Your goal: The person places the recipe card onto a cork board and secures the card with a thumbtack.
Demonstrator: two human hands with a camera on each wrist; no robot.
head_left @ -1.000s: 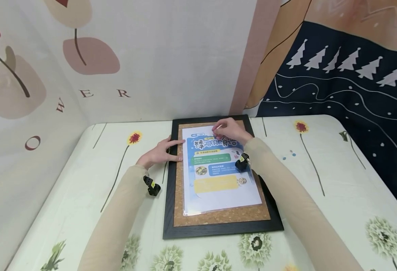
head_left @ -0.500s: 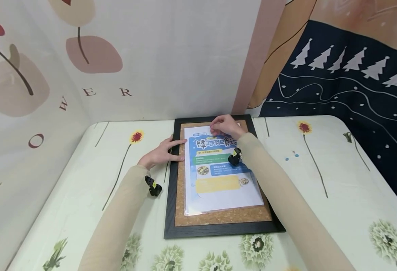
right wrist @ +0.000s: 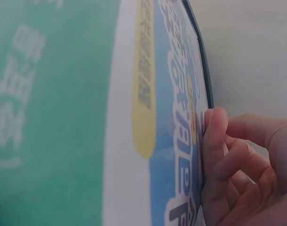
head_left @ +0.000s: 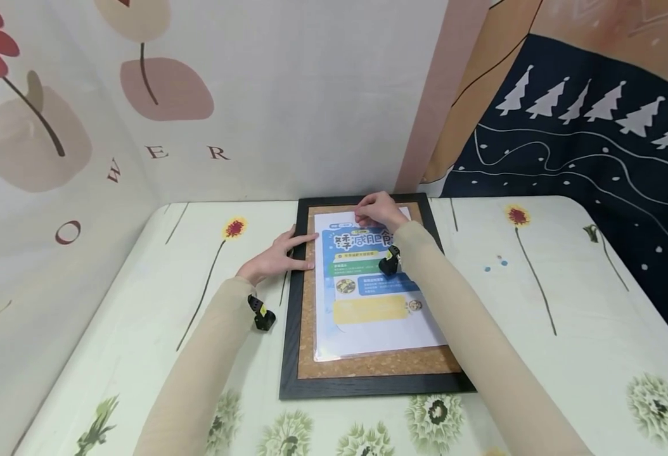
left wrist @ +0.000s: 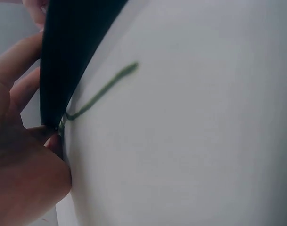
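A printed poster [head_left: 362, 335] with a clear glossy edge lies on a black-framed cork board [head_left: 368, 366]. My left hand [head_left: 271, 258] stretches index finger and thumb over the board's left border, their tips at the poster's left edge. In the left wrist view its fingers lie along the dark frame [left wrist: 63, 61]. At the poster's top, my right hand [head_left: 379, 210] bends its fingers with the tips together against the sheet. In the right wrist view, thumb and forefinger pinch a small white pin [right wrist: 203, 121], mostly hidden by the fingertips.
The board lies on a table with a pale flowered cloth [head_left: 573, 304]. A light printed curtain [head_left: 300, 114] rises right behind the board's far edge, and a dark one with trees [head_left: 573, 152] hangs at the right.
The right hand stays at the poster's top while its wrist and forearm shift left. The white pin seen between its fingers earlier is now hidden in the head view. The left hand keeps its place.
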